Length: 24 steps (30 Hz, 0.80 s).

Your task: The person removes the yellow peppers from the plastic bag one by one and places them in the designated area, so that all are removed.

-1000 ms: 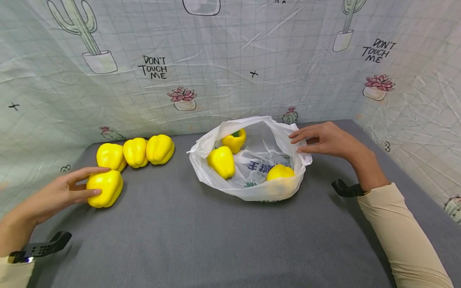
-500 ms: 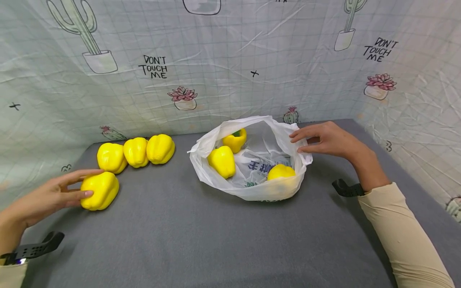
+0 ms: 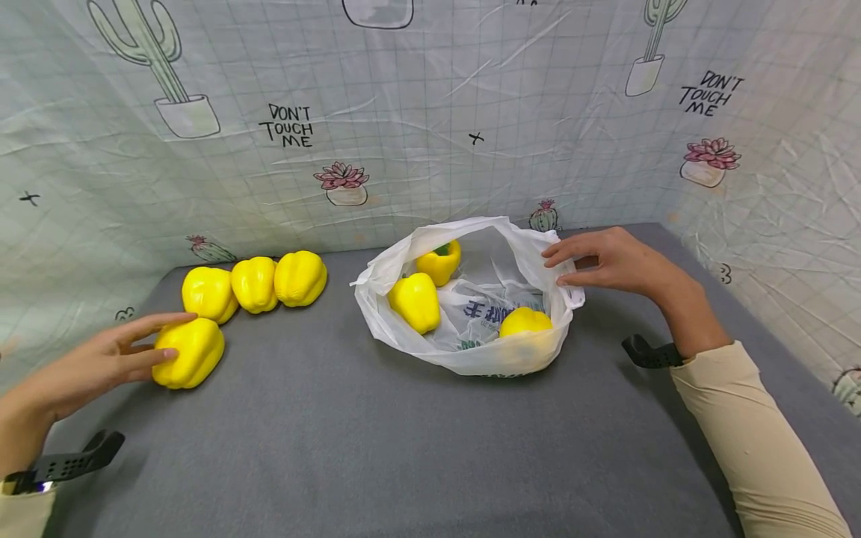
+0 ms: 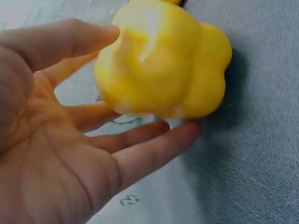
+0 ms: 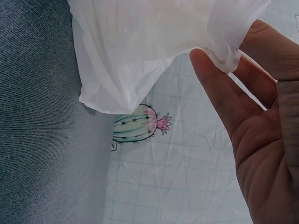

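Note:
On the left of the head view, my left hand (image 3: 101,366) pinches a glossy yellow bell pepper (image 3: 191,355). Its thumb presses one side of the pepper (image 4: 159,60) while fingers lie along the other, as the left wrist view shows. Behind it, three more yellow peppers (image 3: 255,285) sit in a row. A white plastic bag (image 3: 471,362) stands with its mouth spread, three peppers (image 3: 414,302) visible inside. My right hand (image 3: 615,263) holds the right rim of the bag (image 5: 121,56) between thumb and fingers.
A grey cloth covers the table (image 3: 377,463). Behind and at both sides hangs a pale curtain (image 3: 417,90) printed with cacti and lettering. Each wrist wears a black strap mount (image 3: 649,353).
The left hand and its pepper have shifted slightly to the left compared with a second ago. My right hand and the bag stay as they were.

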Available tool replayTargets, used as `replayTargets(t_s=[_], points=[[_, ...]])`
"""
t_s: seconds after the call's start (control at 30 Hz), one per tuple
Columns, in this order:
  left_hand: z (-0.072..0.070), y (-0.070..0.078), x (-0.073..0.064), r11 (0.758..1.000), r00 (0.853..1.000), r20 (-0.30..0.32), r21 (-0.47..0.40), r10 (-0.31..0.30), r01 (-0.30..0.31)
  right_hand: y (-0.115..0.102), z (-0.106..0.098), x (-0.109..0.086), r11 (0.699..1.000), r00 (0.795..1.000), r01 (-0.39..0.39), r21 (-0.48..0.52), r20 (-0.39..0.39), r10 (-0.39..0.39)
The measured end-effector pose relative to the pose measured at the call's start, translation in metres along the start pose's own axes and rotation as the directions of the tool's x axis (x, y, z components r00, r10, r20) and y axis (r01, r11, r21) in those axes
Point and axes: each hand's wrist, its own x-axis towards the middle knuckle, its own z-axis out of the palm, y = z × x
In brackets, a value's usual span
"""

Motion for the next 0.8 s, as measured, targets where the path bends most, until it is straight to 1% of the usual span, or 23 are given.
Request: replayTargets(t_s=[0.07,0.13,0.17,0.2,0.23,0.27,0.33,0.37,0.4,0.43,0.47,0.5,0.53,0.67,0.73,0.8], points=[[0.0,0.004,-0.002,0.997,0.999,-0.039,0.076,-0.002,0.005,0.0,0.0,0.0,1.0,1.0,-0.001,0.0,0.004,0.001],[0.002,0.012,-0.003,0.991,0.995,-0.099,0.136,0.01,0.004,0.0,0.0,0.0,1.0,1.0,-0.003,0.003,0.007,0.003],[0.003,0.017,-0.004,0.986,0.991,-0.134,0.168,0.023,0.0,0.0,0.0,0.0,1.0,1.0,-0.006,0.005,0.009,0.006],[0.005,0.022,-0.004,0.977,0.983,-0.174,0.213,0.051,-0.013,0.0,0.0,0.0,1.0,1.0,-0.008,0.007,0.01,0.008],[0.007,0.029,-0.003,0.965,0.972,-0.217,0.261,0.086,-0.027,-0.001,0.0,0.0,1.0,1.0,-0.008,0.008,0.011,0.008],[0.009,0.036,-0.002,0.952,0.958,-0.259,0.303,0.122,-0.04,-0.001,0.0,0.0,1.0,1.0,-0.007,0.01,0.01,0.007],[0.015,0.053,0.0,0.919,0.921,-0.338,0.39,0.195,-0.052,-0.001,0.0,0.0,1.0,1.0,-0.003,0.016,0.01,0.003],[0.018,0.062,0.001,0.9,0.9,-0.37,0.432,0.229,-0.051,-0.001,0.0,0.0,1.0,1.0,-0.002,0.018,0.011,0.001],[0.021,0.07,0.002,0.886,0.883,-0.394,0.461,0.256,-0.052,-0.001,0.0,0.001,1.0,1.0,0.0,0.019,0.011,0.0],[0.025,0.079,0.003,0.882,0.871,-0.408,0.469,0.273,-0.056,-0.001,0.0,0.001,1.0,1.0,0.003,0.02,0.011,-0.003],[0.028,0.088,0.004,0.881,0.865,-0.415,0.469,0.284,-0.065,-0.001,0.0,0.001,1.0,1.0,0.003,0.023,0.011,-0.003],[0.032,0.097,0.005,0.884,0.861,-0.417,0.461,0.29,-0.074,0.0,0.0,0.001,1.0,1.0,0.003,0.024,0.012,-0.003],[0.035,0.105,0.005,0.887,0.861,-0.415,0.453,0.293,-0.083,0.0,0.0,0.001,1.0,1.0,0.005,0.024,0.012,-0.005],[0.049,0.136,0.01,0.89,0.869,-0.382,0.437,0.315,-0.131,0.0,0.0,0.001,1.0,1.0,0.009,0.022,0.01,-0.009],[0.055,0.148,0.014,0.886,0.868,-0.362,0.432,0.339,-0.166,0.0,0.0,0.001,1.0,1.0,0.013,0.016,0.008,-0.013],[0.06,0.16,0.019,0.88,0.863,-0.342,0.425,0.372,-0.211,0.0,0.0,0.002,1.0,1.0,0.01,0.01,0.008,-0.01]])
